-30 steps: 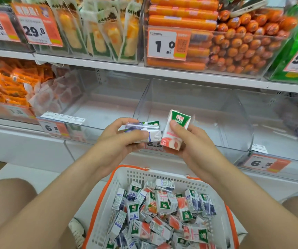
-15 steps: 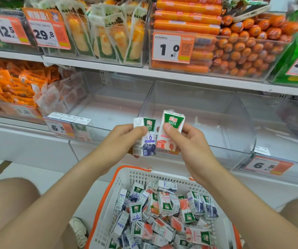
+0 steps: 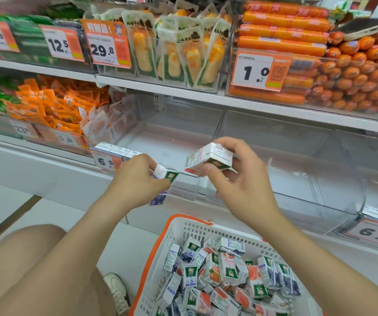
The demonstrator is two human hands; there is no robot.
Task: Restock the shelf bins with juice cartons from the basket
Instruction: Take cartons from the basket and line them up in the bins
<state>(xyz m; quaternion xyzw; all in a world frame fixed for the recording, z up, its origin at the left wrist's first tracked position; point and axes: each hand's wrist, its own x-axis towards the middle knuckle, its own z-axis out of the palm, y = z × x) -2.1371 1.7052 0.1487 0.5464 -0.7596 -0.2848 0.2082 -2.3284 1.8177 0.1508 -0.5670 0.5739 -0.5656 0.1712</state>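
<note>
Both grips held juice before the clear shelf bins (image 3: pixel 308 169): the left grip (image 3: pixel 137 181) curled round a blueberry carton (image 3: pixel 169 175), the right grip (image 3: pixel 235 185) pinched a pink-and-white carton (image 3: pixel 208 158) tipped sideways, above the basket (image 3: pixel 176 226).

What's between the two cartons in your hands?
Nothing, per the head view: the gap between the purple carton and the pink carton shows only the clear bin behind them.
</note>
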